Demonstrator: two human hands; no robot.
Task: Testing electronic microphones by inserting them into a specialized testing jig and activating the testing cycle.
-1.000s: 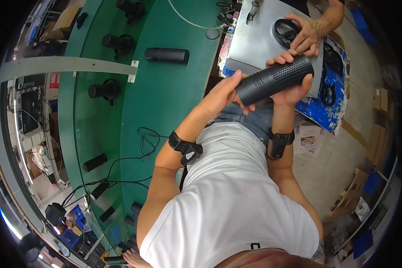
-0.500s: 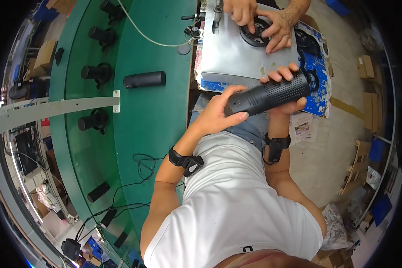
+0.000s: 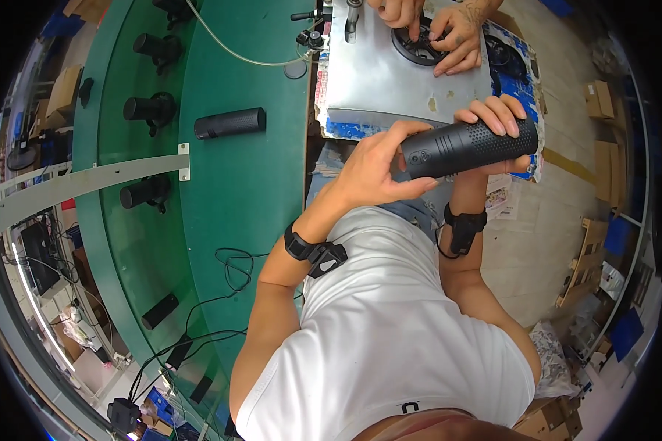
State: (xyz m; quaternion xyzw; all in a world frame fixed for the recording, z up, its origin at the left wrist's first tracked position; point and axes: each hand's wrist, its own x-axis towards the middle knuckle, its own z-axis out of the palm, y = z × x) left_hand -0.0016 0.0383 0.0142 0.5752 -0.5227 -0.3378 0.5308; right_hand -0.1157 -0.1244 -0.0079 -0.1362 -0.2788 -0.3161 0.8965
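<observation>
left hand, right hand: gripping perforated cylinder | green bench: second cylinder | metal plate (under co-worker's hands)

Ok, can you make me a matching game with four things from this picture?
Things:
1. cylinder with holes
2. pale hose
3. black ring
4. shirt

Clues:
A. white
B. curving over the green bench
C. held by the person's left hand and right hand
D. at another person's hands, on a metal plate

Right pairs: 1-C, 2-B, 3-D, 4-A
</observation>
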